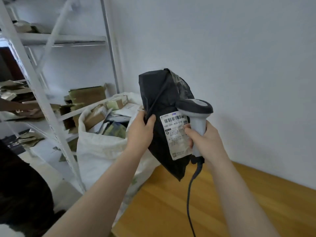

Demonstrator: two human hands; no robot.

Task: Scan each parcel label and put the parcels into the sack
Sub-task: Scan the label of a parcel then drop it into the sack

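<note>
Running along a pale wall (239, 48), the wooden surface (239, 202) fills the lower right; a white sack (95, 151) of parcels and a metal rack (42, 103) stand left of it. The black plastic parcel (159, 93), its white barcode label (174, 134) facing the camera, is held above the surface's edge. The left grip (141, 130) pinches its side and the right grip (205, 139) is clenched round the scanner (196, 108), whose head seems to touch the parcel. The label's small print is blurred.

One black parcel (159, 93) bearing one label (176, 134), one scanner (196, 106), one white sack (99, 147), one shelving rack (68, 39), one wooden table (171, 211).
</note>
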